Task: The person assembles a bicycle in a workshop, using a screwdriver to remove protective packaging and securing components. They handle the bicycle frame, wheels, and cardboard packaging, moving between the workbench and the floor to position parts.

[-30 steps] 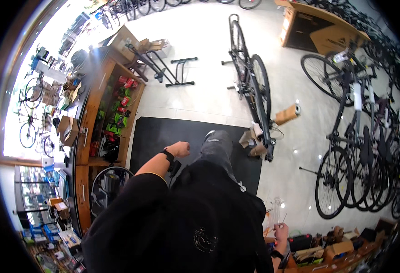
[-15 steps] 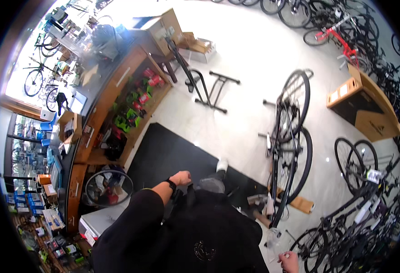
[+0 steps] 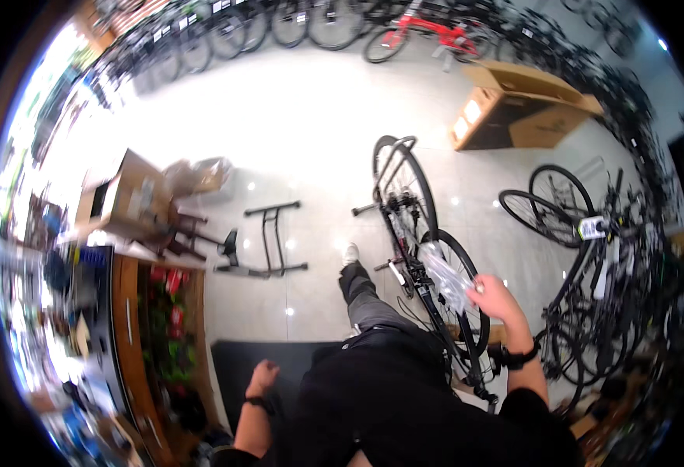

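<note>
My right hand (image 3: 496, 297) is closed on the top of a clear plastic bag (image 3: 445, 274). The bag hangs in front of a dark bicycle (image 3: 416, 233), overlapping its frame and one wheel; what is inside it cannot be made out. My left hand (image 3: 262, 377) hangs low at my left side, fingers curled in with nothing visible in them. Below it lies a black floor mat (image 3: 237, 354).
A black stand (image 3: 273, 241) lies on the pale floor ahead. To the left are a wooden counter (image 3: 128, 311) and a cardboard box (image 3: 128, 194) on a stool. A large open carton (image 3: 513, 117) stands far right, with several bicycles (image 3: 583, 226) along the right.
My view has swung right and I have stepped forward beside the bicycle. My right hand has come up from the lower edge, carrying the plastic bag. The left hand now hangs lower in view.
</note>
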Demonstrator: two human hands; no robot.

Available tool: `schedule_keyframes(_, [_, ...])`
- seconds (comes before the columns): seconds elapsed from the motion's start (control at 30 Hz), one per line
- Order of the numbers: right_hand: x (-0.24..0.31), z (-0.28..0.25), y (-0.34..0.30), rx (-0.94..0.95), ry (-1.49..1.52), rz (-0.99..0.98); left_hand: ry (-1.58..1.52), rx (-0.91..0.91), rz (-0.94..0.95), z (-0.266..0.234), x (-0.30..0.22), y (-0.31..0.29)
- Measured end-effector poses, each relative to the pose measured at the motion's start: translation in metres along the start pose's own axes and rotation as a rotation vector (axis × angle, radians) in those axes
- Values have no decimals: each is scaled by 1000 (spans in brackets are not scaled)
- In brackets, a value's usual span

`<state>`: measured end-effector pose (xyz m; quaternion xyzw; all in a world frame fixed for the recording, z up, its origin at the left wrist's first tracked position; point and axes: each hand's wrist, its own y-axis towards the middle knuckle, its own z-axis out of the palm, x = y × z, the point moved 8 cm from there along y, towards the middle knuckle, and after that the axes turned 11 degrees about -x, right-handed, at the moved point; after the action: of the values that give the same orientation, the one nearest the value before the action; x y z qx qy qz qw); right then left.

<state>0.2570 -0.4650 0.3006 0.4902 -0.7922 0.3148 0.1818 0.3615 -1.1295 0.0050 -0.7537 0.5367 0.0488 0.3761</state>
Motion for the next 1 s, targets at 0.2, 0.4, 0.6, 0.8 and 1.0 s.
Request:
schedule_keyframes(0.2, [63, -1, 147, -150, 274, 128, -134, 187, 76, 15, -3, 88])
schedule_keyframes(0.4, [105, -21, 257, -229, 369, 197, -30, 156, -113, -49, -90, 204])
schedule_keyframes(0.6, [125, -49, 326, -365, 390, 330, 127, 179, 51, -146, -267, 342])
schedule_keyframes(0.8, [127, -51, 384, -515, 447, 615, 177, 355, 131, -180, -352, 519])
schedule_keyframes(1.0, [152, -48, 434, -728, 445, 747, 215, 335, 87, -236, -403, 692])
